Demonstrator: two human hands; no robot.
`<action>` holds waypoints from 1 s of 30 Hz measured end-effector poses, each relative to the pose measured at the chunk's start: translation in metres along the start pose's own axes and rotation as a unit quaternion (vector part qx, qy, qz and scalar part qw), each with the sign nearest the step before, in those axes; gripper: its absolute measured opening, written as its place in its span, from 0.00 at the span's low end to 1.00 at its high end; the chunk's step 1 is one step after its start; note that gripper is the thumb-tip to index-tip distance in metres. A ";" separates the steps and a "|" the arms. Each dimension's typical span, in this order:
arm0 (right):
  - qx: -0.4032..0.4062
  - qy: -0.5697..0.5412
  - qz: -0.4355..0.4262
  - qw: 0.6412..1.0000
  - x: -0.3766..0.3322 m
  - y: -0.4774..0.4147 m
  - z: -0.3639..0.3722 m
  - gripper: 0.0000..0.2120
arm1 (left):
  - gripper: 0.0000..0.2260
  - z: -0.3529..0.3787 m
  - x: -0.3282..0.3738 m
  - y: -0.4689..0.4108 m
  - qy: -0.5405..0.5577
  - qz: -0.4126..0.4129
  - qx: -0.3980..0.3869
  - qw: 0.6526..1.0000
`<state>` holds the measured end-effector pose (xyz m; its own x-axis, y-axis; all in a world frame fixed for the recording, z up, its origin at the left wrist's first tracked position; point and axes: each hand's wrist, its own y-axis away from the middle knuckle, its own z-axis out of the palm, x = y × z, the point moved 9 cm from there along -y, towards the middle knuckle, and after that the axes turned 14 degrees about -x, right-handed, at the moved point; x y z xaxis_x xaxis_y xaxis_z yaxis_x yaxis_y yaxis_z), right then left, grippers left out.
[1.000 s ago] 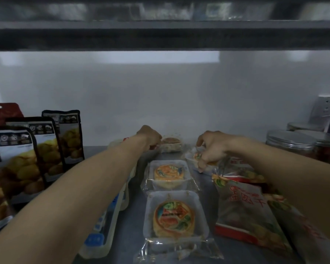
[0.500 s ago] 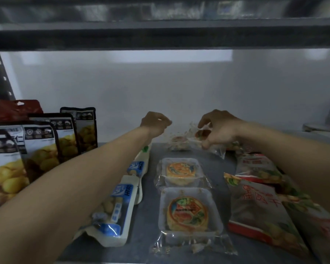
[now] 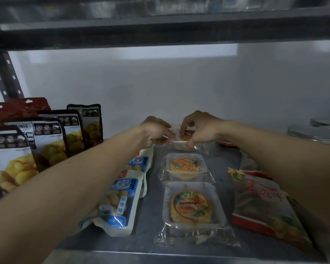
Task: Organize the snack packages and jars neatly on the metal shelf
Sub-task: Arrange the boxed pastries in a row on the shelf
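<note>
— Where are the fingers?
— The right hand [image 3: 200, 130] has its fingers [image 3: 187, 126] curled down, pinching the crinkly clear wrap of the back pastry packet [image 3: 183, 139]; the left hand [image 3: 154, 132] curls round the same wrap at its left edge; both grip it.
— And where is the packet?
— At the rear of the metal shelf [image 3: 147, 216], just behind two matching packets in a column; the middle packet [image 3: 185, 166] and the front packet [image 3: 192, 206] each hold a round, printed pastry in a shallow white tray under glossy film.
— Around them?
— On the left lie soft blue-and-white pouches [image 3: 120, 202]; beyond them stand stiff black-and-white pouches [image 3: 46, 141], with red pouches [image 3: 27, 105] behind; on the right lie flat red-and-green bags [image 3: 261, 202]; far right, jars with dull metal lids [image 3: 312, 132]; the shelf surface is flat, grey and matte.
— What differs from half a second ago?
— Then the hands were apart, and only the right held the wrap; now they meet on it.
</note>
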<state>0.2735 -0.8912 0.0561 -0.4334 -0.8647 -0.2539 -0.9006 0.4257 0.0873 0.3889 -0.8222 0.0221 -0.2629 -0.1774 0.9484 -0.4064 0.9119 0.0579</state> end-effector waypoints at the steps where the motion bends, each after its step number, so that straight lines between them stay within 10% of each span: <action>1: -0.001 0.000 0.001 1.000 0.000 0.001 0.000 0.25 | 0.18 0.000 0.000 0.001 0.010 0.004 0.008 1.000; 9: 0.060 -0.118 0.041 0.990 0.025 0.019 -0.010 0.39 | 0.14 -0.004 -0.004 0.011 0.041 0.004 0.060 0.997; 18: 0.028 -0.384 0.082 0.919 0.047 0.029 0.030 0.30 | 0.12 0.006 -0.016 0.026 0.101 -0.005 0.043 0.994; 30: 0.058 -0.294 0.091 0.950 0.042 0.028 0.039 0.19 | 0.17 0.012 -0.019 0.024 -0.095 -0.036 0.023 0.995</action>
<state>0.2314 -0.9052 0.0098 -0.4583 -0.4897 -0.7417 -0.7881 0.6098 0.0842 0.3736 -0.8013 0.0020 -0.3915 -0.3122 0.8656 -0.4687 0.8772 0.1043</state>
